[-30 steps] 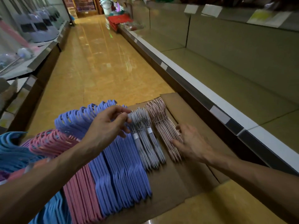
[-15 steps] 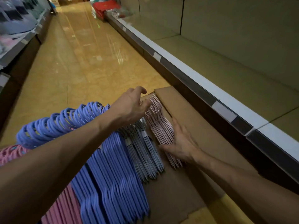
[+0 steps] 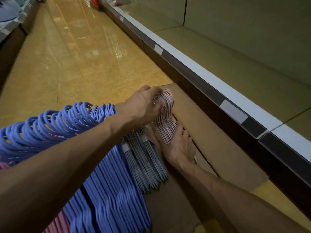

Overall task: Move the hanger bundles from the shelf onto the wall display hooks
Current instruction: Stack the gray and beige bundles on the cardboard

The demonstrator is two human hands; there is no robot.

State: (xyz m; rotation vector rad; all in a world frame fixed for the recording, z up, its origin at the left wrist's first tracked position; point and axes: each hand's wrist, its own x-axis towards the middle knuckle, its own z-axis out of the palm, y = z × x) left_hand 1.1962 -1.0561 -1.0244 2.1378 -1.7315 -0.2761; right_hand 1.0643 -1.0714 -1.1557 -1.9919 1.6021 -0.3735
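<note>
A pale pink hanger bundle (image 3: 165, 118) lies on a flat sheet of cardboard (image 3: 210, 132) on the floor. My left hand (image 3: 144, 106) grips the hook end of that bundle, fingers curled round the hooks. My right hand (image 3: 178, 147) holds the bundle's lower part, thumb on one side and fingers on the other. Left of it lie grey hanger bundles (image 3: 144, 158) with white bands, then a long row of blue hangers (image 3: 107, 182) partly hidden under my left forearm. Pink hangers (image 3: 57, 224) show at the bottom left.
A long low shelf (image 3: 235, 73) with a white front rail (image 3: 193, 64) runs along the right, close beside the cardboard. The glossy yellow aisle floor (image 3: 75, 56) stretches ahead. Another shelf unit (image 3: 11, 27) lines the far left.
My left hand moved from the grey bundles' hooks over to the pink bundle's hooks and closed on them. My right hand closed on the pink bundle's lower part. The view tilted down.
</note>
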